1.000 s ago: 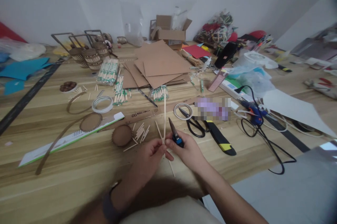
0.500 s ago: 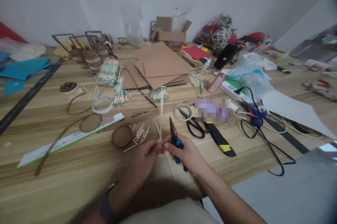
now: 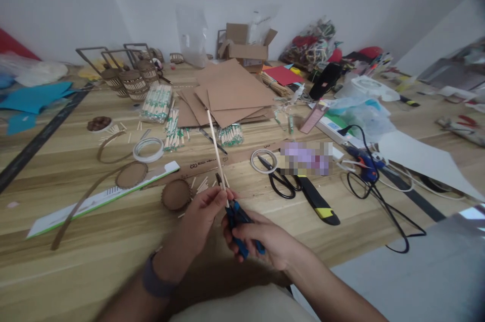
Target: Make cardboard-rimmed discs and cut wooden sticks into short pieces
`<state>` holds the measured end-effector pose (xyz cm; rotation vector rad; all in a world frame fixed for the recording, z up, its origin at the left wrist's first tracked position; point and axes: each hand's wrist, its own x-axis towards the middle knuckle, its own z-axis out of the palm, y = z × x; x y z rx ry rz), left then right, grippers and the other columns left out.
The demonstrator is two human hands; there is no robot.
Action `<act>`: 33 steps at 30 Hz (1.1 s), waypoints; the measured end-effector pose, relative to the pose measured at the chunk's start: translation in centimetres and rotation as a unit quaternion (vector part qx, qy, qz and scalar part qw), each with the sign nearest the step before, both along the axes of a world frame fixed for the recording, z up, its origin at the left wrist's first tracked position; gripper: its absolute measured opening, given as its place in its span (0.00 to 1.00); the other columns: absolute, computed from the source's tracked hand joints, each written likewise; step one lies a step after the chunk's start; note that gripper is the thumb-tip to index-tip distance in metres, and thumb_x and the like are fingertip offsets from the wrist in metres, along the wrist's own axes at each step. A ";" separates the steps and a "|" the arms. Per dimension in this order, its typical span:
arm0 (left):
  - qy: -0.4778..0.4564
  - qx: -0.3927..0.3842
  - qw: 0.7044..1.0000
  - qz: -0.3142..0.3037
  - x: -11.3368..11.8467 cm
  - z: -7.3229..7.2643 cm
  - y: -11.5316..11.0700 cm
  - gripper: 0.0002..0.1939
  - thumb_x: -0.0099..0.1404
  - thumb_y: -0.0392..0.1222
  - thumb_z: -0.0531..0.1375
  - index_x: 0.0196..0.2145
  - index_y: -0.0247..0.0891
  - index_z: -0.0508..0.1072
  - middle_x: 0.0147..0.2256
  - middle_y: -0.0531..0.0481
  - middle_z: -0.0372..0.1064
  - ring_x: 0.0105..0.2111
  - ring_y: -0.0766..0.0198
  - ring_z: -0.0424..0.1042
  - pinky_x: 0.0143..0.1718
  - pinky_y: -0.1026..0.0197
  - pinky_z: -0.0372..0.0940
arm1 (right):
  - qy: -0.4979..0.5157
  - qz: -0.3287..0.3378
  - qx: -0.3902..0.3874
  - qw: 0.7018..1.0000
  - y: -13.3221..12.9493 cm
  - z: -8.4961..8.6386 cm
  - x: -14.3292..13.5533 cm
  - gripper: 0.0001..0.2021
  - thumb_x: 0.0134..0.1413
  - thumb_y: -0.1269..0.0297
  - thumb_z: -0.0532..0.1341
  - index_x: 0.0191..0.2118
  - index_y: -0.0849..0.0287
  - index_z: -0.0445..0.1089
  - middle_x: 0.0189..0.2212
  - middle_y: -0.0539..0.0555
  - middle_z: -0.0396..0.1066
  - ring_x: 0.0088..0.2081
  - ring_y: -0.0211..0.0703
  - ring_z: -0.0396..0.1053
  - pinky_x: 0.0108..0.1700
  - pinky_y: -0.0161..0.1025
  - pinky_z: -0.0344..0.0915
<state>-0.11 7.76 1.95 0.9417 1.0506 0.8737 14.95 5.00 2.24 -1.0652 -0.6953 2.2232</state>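
Pinched between the thumb and fingers of my left hand (image 3: pixel 207 212) is a thin wooden stick (image 3: pixel 214 143), which points up and slightly left. My right hand (image 3: pixel 261 236) grips the blue handles of a pair of pliers (image 3: pixel 238 221). Their dark jaws reach up beside the stick's lower end, partly hidden by my left fingers; I cannot tell whether they touch it. Just left of my hands lie short cut stick pieces (image 3: pixel 200 184) and a round cardboard piece with a raised rim (image 3: pixel 177 196).
Right of my hands lie black scissors (image 3: pixel 283 183), a tape roll (image 3: pixel 264 161), a yellow-black cutter (image 3: pixel 318 203) and a blue glue gun (image 3: pixel 366 165) with its cord. Cardboard sheets (image 3: pixel 238 90) and bagged sticks (image 3: pixel 156 103) are farther back. A ruler-like strip (image 3: pixel 102 201) lies at left.
The pliers have swung left and down, from pointing up in my right hand to the stick's lower end. The stick now leans left, and my left hand has moved slightly left.
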 end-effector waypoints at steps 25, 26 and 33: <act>-0.108 -0.069 0.988 0.090 1.5 0.4 -1.5 0.16 0.53 0.51 0.68 0.34 0.40 0.72 0.29 0.53 0.75 0.33 0.60 0.73 0.38 0.60 0.64 | -0.408 -0.140 0.425 0.796 0.9 -0.9 0.0 0.17 0.45 0.64 0.68 0.42 0.56 0.66 0.38 0.54 0.68 0.41 0.49 0.68 0.45 0.45 0.66; -0.096 -0.064 0.990 0.084 1.4 0.3 -1.5 0.16 0.54 0.52 0.67 0.34 0.40 0.72 0.29 0.53 0.75 0.34 0.59 0.74 0.39 0.59 0.64 | -0.400 -0.133 0.414 0.807 0.8 -0.8 0.2 0.17 0.45 0.63 0.68 0.42 0.56 0.66 0.39 0.54 0.68 0.42 0.49 0.68 0.46 0.45 0.65; 0.076 0.000 0.997 0.006 -1.0 1.0 -1.0 0.13 0.59 0.53 0.61 0.35 0.41 0.74 0.26 0.52 0.76 0.36 0.55 0.73 0.48 0.52 0.61 | -0.279 0.056 0.222 0.933 0.2 2.1 4.7 0.13 0.46 0.59 0.64 0.39 0.57 0.68 0.34 0.50 0.68 0.37 0.43 0.65 0.41 0.39 0.62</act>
